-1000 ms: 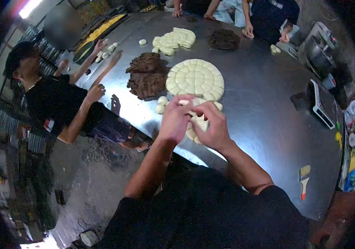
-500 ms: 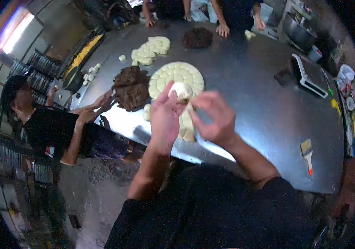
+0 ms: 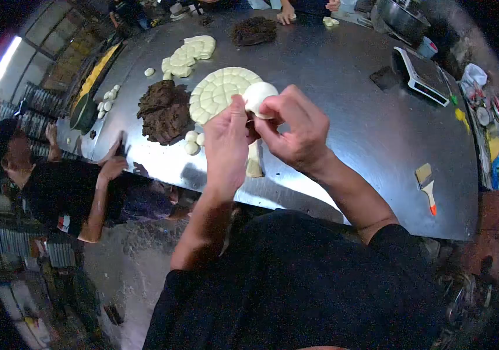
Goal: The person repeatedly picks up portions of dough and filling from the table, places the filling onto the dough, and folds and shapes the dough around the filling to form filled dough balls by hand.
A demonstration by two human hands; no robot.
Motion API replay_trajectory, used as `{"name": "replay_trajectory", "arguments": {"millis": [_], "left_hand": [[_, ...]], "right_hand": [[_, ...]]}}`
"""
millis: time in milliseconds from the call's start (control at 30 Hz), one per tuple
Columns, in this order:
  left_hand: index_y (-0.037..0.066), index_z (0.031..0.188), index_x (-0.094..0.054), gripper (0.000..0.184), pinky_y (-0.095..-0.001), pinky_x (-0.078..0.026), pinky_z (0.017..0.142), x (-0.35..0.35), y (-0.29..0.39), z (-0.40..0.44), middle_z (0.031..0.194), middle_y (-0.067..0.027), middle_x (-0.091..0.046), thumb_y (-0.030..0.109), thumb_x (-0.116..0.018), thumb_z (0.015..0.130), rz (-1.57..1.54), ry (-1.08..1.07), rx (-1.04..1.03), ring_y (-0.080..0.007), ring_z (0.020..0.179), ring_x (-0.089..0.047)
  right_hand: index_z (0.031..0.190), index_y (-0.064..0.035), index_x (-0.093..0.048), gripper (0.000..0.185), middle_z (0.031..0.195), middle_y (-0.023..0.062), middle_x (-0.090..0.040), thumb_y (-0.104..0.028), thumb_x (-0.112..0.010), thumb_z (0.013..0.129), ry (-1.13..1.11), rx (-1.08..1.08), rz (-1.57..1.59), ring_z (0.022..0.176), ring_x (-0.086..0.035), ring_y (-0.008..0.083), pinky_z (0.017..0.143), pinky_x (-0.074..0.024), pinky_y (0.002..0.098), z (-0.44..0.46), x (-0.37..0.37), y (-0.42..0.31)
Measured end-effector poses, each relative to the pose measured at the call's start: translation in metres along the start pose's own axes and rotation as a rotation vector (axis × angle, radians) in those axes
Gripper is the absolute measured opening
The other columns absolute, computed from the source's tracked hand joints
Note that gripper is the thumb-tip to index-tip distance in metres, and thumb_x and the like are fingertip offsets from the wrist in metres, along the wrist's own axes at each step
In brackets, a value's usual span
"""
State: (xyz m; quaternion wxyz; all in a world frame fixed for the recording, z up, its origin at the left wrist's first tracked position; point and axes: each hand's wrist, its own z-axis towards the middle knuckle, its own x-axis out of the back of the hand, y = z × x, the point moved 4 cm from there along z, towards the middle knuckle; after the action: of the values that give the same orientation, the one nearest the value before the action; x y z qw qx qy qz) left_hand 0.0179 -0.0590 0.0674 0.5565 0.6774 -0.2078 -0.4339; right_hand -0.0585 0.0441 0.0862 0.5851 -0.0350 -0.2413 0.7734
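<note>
There's a smooth white dough ball (image 3: 260, 95) up above the tabletop (image 3: 354, 128) — left hand (image 3: 226, 146) and right hand (image 3: 297, 133) both have their fingers clamped around its lower part. Behind lies a scored dough round (image 3: 216, 93), a dark brown mound (image 3: 164, 112) to its left.

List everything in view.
dough ball: 1, white, between hands
scored dough disc: 1, cream, beyond hands
dough slab: 1, cream, beyond disc
dough strip: 1, cream, near edge
large mounds: 2, brown, left, far side
loose dough balls: several, cream, mostly left
brush: 1, tan bristles, right
scale: 1, white, right
pot: 1, grey, far right
bowl: 1, dark, left
worktable: 1, metallic grey, centre
coworkers: several, dark clothes, left, far side
edge clutter: uncounted, mixed
left hand: 1, at ball
right hand: 1, at ball
</note>
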Motion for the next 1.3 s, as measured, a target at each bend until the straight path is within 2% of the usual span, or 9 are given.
{"name": "replay_trajectory", "arguments": {"millis": [167, 367, 467, 767, 833, 900, 1033, 1167, 1300], "left_hand": [[-0.004, 0.102, -0.061, 0.03, -0.022, -0.045, 0.069, -0.002, 0.004, -0.004, 0.091, -0.0055, -0.062, 0.022, -0.046, 0.102, 0.029, -0.066, -0.112, -0.0089, 0.079, -0.056], [-0.003, 0.112, -0.06, 0.027, -0.0205, -0.043, 0.071, -0.003, -0.021, -0.004, 0.095, -0.0057, -0.063, 0.018, -0.048, 0.1, 0.152, -0.032, 0.09, -0.0074, 0.08, -0.054], [-0.003, 0.111, -0.06, 0.027, -0.0213, -0.044, 0.073, -0.004, -0.035, 0.002, 0.097, -0.007, -0.064, 0.017, -0.047, 0.1, 0.273, -0.04, 0.099, -0.0079, 0.083, -0.056], [-0.004, 0.092, -0.061, 0.013, -0.0258, -0.048, 0.059, 0.04, -0.16, 0.005, 0.078, -0.0102, -0.067, 0.006, -0.052, 0.092, 0.71, -0.08, 0.091, -0.0134, 0.068, -0.064], [-0.002, 0.089, -0.058, 0.007, -0.0274, -0.049, 0.055, 0.049, -0.213, 0.006, 0.076, -0.0124, -0.067, 0.004, -0.056, 0.089, 0.999, -0.448, -0.051, -0.0152, 0.065, -0.065], [0.0, 0.091, -0.057, 0.005, -0.0269, -0.045, 0.045, 0.06, -0.273, -0.002, 0.066, -0.0093, -0.062, 0.003, -0.054, 0.09, 0.78, -0.496, 0.621, -0.014, 0.052, -0.057], [0.002, 0.084, -0.06, 0.011, -0.0317, -0.044, 0.039, 0.065, -0.295, -0.008, 0.064, -0.0114, -0.063, 0.011, -0.064, 0.084, 0.315, -0.441, 0.898, -0.0163, 0.047, -0.056], [-0.002, 0.074, -0.06, 0.036, -0.0335, -0.046, 0.053, 0.062, -0.283, -0.011, 0.065, -0.0116, -0.063, 0.03, -0.078, 0.078, 1.089, -0.224, 0.36, -0.0185, 0.054, -0.056], [-0.001, 0.082, -0.07, 0.03, -0.0294, -0.047, 0.057, 0.09, -0.309, -0.022, 0.075, -0.0066, -0.068, 0.028, -0.078, 0.08, 0.312, -0.287, 0.378, -0.0137, 0.061, -0.059]], "right_hand": [[0.085, -0.0071, -0.061, 0.022, 0.083, 0.0061, -0.057, -0.002, -0.072, 0.067, -0.046, 0.155, -0.075, 0.075, -0.058, 0.0253, 0.062, -0.047, 0.0354, 0.001, 0.005, -0.012], [0.092, -0.0061, -0.065, 0.028, 0.091, 0.0071, -0.059, -0.001, -0.076, 0.067, -0.015, -0.213, -0.022, 0.082, -0.061, 0.0232, 0.064, -0.0495, 0.0313, -0.027, 0.007, 0.019], [0.09, -0.0073, -0.064, 0.024, 0.092, 0.0068, -0.058, -0.008, -0.069, 0.067, -0.021, 0.052, -0.264, 0.084, -0.059, 0.0274, 0.072, -0.0464, 0.0388, -0.046, 0.009, 0.011], [0.087, -0.0031, -0.07, 0.018, 0.088, 0.0112, -0.066, 0.006, -0.06, 0.074, -0.135, -0.53, -0.143, 0.077, -0.066, 0.0244, 0.068, -0.0519, 0.0302, -0.157, 0.079, 0.039], [0.085, -0.0029, -0.071, 0.016, 0.086, 0.0111, -0.066, 0.005, -0.06, 0.075, -0.126, -0.641, -0.148, 0.077, -0.066, 0.0241, 0.068, -0.0517, 0.0303, -0.175, 0.086, 0.048], [0.085, -0.0029, -0.071, 0.015, 0.085, 0.0109, -0.067, 0.003, -0.061, 0.076, -0.121, -0.704, -0.154, 0.076, -0.066, 0.0233, 0.068, -0.0514, 0.0302, -0.185, 0.078, 0.052], [0.088, -0.0012, -0.072, 0.016, 0.084, 0.0092, -0.068, 0.003, -0.058, 0.081, -0.127, -0.829, -0.08, 0.077, -0.064, 0.0152, 0.068, -0.049, 0.0255, -0.182, 0.065, 0.058], [0.099, -0.0036, -0.07, 0.017, 0.093, 0.0091, -0.068, -0.002, -0.063, 0.084, -0.1, -0.747, -0.059, 0.086, -0.063, 0.0154, 0.077, -0.0482, 0.0263, -0.119, 0.066, 0.058], [0.124, -0.0104, -0.059, 0.034, 0.123, 0.0125, -0.058, -0.019, -0.054, 0.091, 0.068, -0.21, -0.166, 0.118, -0.051, 0.0283, 0.1, -0.0373, 0.0404, -0.062, 0.055, 0.039]]}}
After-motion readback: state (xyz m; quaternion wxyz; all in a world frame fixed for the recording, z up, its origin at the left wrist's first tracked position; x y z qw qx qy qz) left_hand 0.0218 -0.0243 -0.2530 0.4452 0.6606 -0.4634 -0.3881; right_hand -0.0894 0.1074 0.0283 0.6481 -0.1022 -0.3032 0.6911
